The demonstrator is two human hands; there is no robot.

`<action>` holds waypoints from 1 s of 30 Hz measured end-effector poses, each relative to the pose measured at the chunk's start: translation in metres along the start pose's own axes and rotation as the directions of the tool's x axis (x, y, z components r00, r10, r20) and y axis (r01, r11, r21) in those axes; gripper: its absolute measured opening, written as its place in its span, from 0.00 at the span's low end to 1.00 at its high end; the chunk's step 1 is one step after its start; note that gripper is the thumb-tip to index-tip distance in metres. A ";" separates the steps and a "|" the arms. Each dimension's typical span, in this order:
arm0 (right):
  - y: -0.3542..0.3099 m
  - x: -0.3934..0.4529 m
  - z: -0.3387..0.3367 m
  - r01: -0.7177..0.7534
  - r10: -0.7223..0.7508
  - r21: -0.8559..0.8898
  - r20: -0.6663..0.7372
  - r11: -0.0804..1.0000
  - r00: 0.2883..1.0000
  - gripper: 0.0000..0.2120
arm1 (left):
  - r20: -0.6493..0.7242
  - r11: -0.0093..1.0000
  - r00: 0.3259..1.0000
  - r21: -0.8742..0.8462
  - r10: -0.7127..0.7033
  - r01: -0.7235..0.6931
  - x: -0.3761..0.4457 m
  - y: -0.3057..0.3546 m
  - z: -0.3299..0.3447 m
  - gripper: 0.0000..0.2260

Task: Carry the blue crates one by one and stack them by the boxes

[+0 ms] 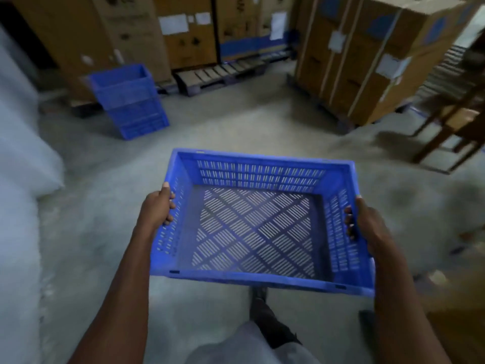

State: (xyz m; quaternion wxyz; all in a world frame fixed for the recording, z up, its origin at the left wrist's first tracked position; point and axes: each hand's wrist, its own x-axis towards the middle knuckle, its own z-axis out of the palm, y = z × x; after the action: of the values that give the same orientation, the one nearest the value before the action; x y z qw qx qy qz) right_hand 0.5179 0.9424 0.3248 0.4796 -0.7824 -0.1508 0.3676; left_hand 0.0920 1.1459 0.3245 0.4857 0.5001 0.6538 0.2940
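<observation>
I hold an empty blue slotted crate level in front of me above the concrete floor. My left hand grips its left wall, thumb on the rim and fingers inside. My right hand grips the right wall the same way. Farther off at the left, a stack of blue crates stands on the floor against tall cardboard boxes.
More tall cardboard boxes on pallets stand at the right. A low wooden pallet lies along the back wall. A wooden frame or chair is at the far right. White bulky sacks fill the left side. Grey concrete floor lies between me and the stack.
</observation>
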 end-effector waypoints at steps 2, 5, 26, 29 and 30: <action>-0.027 0.042 0.043 0.022 -0.021 -0.016 0.077 1.000 0.997 0.24 | -0.065 0.999 0.998 -0.030 -0.019 0.017 0.032 0.006 -0.015 0.22; -0.072 0.105 0.107 0.048 -0.038 -0.046 0.184 0.998 0.982 0.25 | -0.159 0.996 0.985 -0.076 -0.061 0.049 0.084 0.015 -0.032 0.22; -0.356 0.372 0.616 0.171 -0.051 -0.208 0.482 0.963 0.875 0.26 | -0.441 0.941 0.849 -0.289 -0.293 0.175 0.511 0.074 -0.214 0.19; -0.394 0.395 0.678 0.166 -0.058 -0.192 0.472 0.967 0.880 0.26 | -0.452 0.950 0.848 -0.262 -0.278 0.172 0.586 0.105 -0.252 0.19; -0.405 0.402 0.696 0.156 -0.051 -0.188 0.468 0.970 0.882 0.26 | -0.441 0.951 0.853 -0.253 -0.279 0.180 0.609 0.115 -0.262 0.19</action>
State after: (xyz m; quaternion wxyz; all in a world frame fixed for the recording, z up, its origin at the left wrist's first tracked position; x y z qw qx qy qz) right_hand 0.3397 1.8244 0.3131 0.3595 -0.7121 -0.3415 0.4971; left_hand -0.1262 1.7823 0.3103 0.3921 0.2794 0.7741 0.4112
